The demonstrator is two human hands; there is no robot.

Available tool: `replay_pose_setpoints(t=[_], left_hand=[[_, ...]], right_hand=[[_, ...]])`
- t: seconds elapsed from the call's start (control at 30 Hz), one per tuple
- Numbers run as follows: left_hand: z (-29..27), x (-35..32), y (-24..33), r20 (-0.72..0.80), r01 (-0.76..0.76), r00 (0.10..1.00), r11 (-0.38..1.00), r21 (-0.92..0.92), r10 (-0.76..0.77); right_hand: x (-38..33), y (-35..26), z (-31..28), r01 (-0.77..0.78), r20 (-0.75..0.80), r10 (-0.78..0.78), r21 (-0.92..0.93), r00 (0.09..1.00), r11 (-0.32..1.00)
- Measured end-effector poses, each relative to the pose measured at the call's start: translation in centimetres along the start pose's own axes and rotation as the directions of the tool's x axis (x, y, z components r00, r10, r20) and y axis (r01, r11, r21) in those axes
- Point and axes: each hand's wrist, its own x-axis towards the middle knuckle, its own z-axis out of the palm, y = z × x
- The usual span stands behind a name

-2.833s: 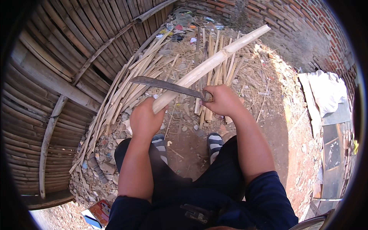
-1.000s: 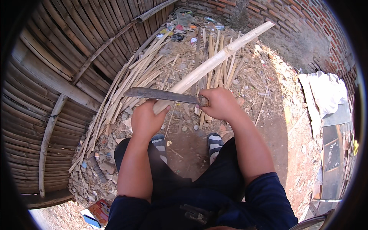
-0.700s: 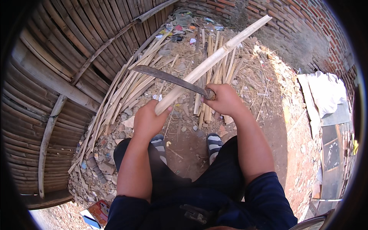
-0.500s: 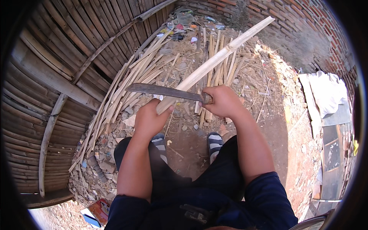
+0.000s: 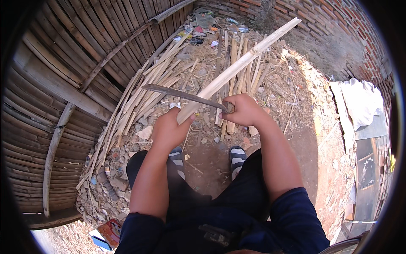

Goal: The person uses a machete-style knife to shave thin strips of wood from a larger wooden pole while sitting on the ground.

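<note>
My left hand (image 5: 166, 130) is closed round the near end of a long pale split bamboo strip (image 5: 237, 66). The strip slants up and away to the far right. In my right hand (image 5: 244, 111) is the handle of a machete (image 5: 182, 94), its dark curved blade pointing left. The blade lies across the strip just beyond my left hand, its face tilted so that it looks narrow. Whether the edge bites into the bamboo I cannot tell.
Loose bamboo strips (image 5: 139, 91) lie along the woven bamboo wall (image 5: 63, 101) at left. Shorter strips (image 5: 241, 84) lie ahead on rubble and straw. A brick wall (image 5: 334, 34) stands at the far right, with a white sack (image 5: 359, 101) near it. My sandalled feet are below my hands.
The machete blade has rolled, so its face looks narrower and more curved. My left hand and the strip's near end have shifted slightly right; the grips are the same.
</note>
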Motion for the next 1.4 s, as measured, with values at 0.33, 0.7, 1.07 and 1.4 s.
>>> replay_pose_setpoints(t=[0.33,0.7,1.07,1.4], left_hand=[[1.3,0.2,-0.3,-0.016,-0.036,0.999,0.997,-0.061,0.035],[3.1,0.8,-1.5,-0.003,-0.058,0.998,0.991,-0.121,0.058],[3.1,0.8,-1.9,0.026,-0.107,0.994,0.994,-0.032,0.108],[3.7,0.7,-2.5,-0.025,-0.088,0.996,0.995,-0.044,0.087]], right_hand=[[0.2,-3.4,0.5,-0.032,0.059,0.042,-0.168,0.997,0.985],[0.7,-3.7,1.0,-0.003,0.032,0.008,-0.149,0.999,0.989],[0.7,-2.9,1.9,0.032,0.005,-0.032,-0.178,0.999,0.983],[1.1,-2.3,2.1,0.032,0.051,-0.022,-0.196,0.998,0.98]])
